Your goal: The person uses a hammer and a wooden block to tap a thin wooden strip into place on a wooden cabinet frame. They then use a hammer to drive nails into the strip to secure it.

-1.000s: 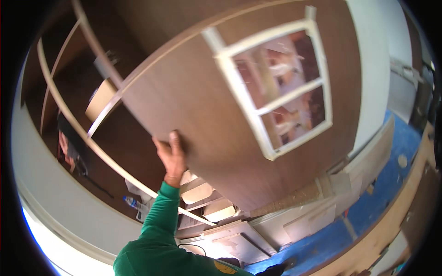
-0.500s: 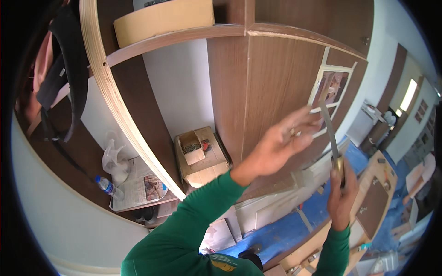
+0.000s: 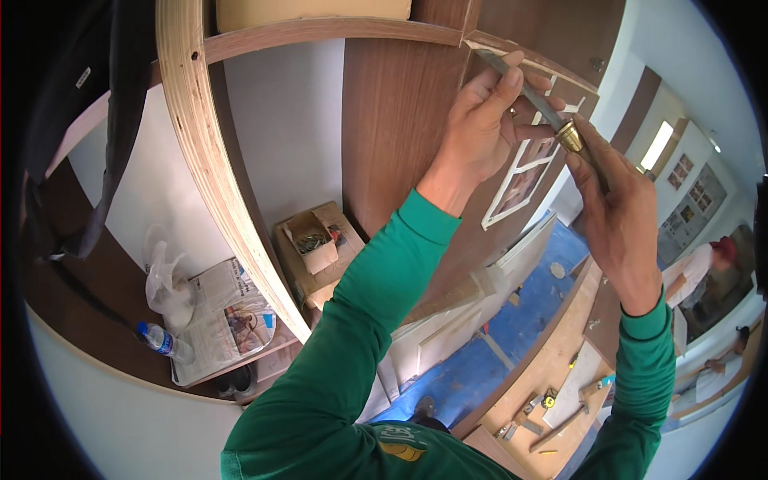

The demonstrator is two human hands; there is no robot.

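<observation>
My right hand (image 3: 620, 212) is closed round the handle of a file (image 3: 544, 108), a long grey blade with a brass collar. The blade slants up and left from that hand. My left hand (image 3: 480, 128) pinches it nearer the tip, with the thumb on top and some fingers beneath. The tip lies at the pale, bare edge of a brown cabinet shelf (image 3: 528, 58), beside the upright divider. Whether it presses on the edge I cannot tell.
At the left stands a bare plywood-edged upright (image 3: 210, 168). Behind it are a cardboard box (image 3: 332, 268), a newspaper (image 3: 240, 320) and a water bottle (image 3: 166, 342). Below right, a workbench (image 3: 512, 392) carries several tools above blue floor sheeting (image 3: 512, 320). People (image 3: 696, 268) work at the far right.
Both hands have risen and come together. My left hand, earlier off the blade with fingers spread, now grips the file. The blade has swung to point left, toward the shelf edge.
</observation>
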